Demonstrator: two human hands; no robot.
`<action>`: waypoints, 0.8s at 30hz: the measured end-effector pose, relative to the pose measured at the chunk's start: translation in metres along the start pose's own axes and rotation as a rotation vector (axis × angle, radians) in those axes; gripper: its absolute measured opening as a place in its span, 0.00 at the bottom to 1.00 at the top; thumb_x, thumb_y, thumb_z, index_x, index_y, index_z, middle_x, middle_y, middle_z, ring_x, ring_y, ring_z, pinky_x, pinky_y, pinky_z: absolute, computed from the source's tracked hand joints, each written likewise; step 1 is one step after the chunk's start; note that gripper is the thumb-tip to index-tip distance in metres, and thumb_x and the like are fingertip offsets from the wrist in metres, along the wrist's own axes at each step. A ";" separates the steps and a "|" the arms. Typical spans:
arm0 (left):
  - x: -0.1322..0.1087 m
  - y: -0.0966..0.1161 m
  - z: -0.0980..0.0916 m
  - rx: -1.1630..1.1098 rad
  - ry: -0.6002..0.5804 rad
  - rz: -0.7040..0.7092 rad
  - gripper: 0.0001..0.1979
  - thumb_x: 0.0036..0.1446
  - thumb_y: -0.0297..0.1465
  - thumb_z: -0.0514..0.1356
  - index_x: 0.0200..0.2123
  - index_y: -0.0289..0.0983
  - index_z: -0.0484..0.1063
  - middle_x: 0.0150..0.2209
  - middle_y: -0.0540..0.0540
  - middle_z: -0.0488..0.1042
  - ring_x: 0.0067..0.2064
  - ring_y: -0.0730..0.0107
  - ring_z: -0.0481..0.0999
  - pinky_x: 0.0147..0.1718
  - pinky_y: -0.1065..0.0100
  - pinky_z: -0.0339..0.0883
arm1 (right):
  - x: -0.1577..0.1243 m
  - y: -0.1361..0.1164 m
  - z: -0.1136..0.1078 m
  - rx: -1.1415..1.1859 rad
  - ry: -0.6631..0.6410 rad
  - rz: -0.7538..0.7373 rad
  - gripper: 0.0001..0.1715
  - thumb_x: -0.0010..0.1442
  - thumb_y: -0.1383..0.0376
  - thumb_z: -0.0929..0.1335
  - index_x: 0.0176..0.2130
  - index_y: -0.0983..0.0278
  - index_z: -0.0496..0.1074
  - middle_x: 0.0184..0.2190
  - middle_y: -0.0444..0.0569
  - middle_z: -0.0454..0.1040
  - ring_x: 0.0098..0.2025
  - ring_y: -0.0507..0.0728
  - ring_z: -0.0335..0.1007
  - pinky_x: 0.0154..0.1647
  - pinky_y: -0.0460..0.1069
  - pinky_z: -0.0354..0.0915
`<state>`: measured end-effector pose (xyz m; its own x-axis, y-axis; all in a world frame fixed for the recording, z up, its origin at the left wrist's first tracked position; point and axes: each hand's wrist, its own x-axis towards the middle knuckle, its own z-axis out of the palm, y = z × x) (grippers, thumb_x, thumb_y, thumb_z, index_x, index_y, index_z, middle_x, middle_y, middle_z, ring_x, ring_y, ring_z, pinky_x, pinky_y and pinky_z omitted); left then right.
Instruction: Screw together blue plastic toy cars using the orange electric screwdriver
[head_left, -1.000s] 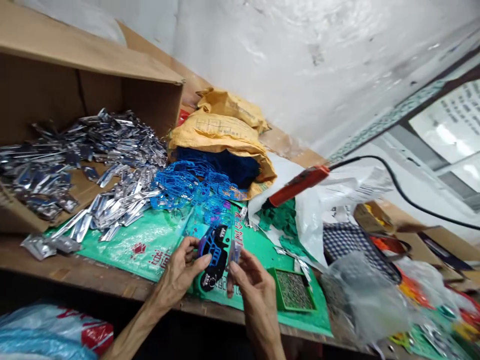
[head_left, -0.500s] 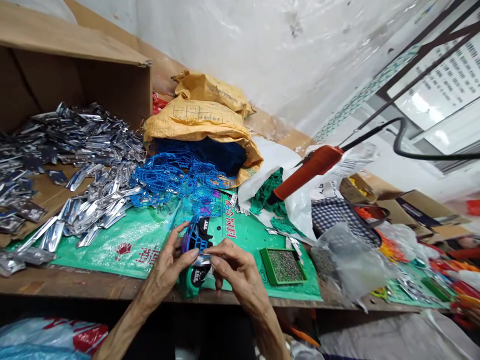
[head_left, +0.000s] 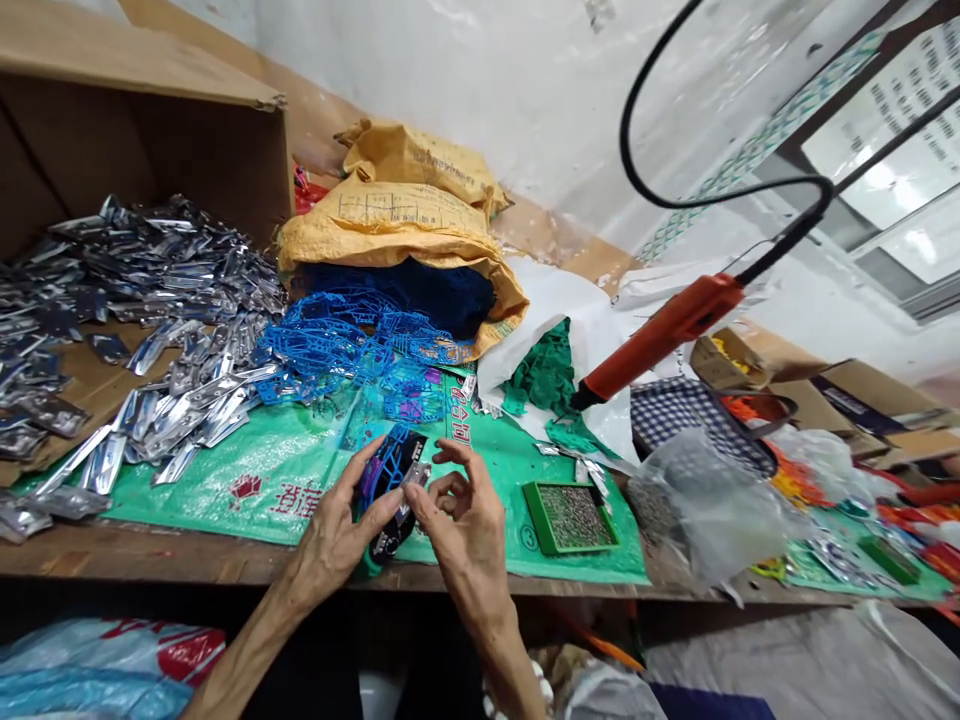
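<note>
Head cam, 1 view, facing fwd + down, near bench (head_left: 187,557)

Carton (head_left: 150,75): on our left, strips (head_left: 199,400) in and before it.
Sack (head_left: 397,215): behind our hands (head_left: 469,525).
Tray (head_left: 581,548): on the worktop (head_left: 187,558), to our right.
Plastic bag (head_left: 724,510): right of the tray.

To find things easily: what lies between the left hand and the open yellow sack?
Head view: blue parts lie between the left hand and yellow sack; green sheet shows nearer the hand.
</note>
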<state>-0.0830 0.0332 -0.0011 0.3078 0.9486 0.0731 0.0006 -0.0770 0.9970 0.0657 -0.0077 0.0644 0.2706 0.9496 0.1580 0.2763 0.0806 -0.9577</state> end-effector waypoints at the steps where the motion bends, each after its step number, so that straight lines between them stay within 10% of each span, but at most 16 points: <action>1: -0.001 0.000 0.000 -0.006 0.001 0.001 0.37 0.65 0.50 0.60 0.71 0.42 0.57 0.72 0.42 0.60 0.72 0.52 0.60 0.70 0.54 0.56 | -0.002 0.000 0.000 0.023 0.006 0.033 0.25 0.59 0.57 0.75 0.53 0.62 0.71 0.40 0.48 0.73 0.30 0.49 0.68 0.26 0.44 0.67; 6: -0.003 0.000 0.000 0.024 -0.006 -0.003 0.38 0.64 0.50 0.62 0.71 0.43 0.56 0.72 0.42 0.60 0.72 0.51 0.59 0.70 0.52 0.54 | -0.004 -0.001 -0.002 0.119 -0.051 0.144 0.18 0.58 0.53 0.75 0.39 0.64 0.75 0.28 0.43 0.72 0.23 0.48 0.63 0.21 0.44 0.62; 24: -0.004 0.009 0.005 0.065 0.104 -0.046 0.34 0.70 0.52 0.50 0.71 0.40 0.58 0.71 0.43 0.61 0.72 0.53 0.58 0.72 0.55 0.49 | 0.002 -0.001 0.003 0.317 0.003 0.271 0.22 0.54 0.55 0.78 0.45 0.64 0.81 0.25 0.42 0.73 0.22 0.50 0.65 0.21 0.46 0.65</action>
<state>-0.0793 0.0276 0.0073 0.2062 0.9779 0.0333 0.0747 -0.0496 0.9960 0.0634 -0.0053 0.0653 0.2972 0.9485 -0.1095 -0.1027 -0.0822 -0.9913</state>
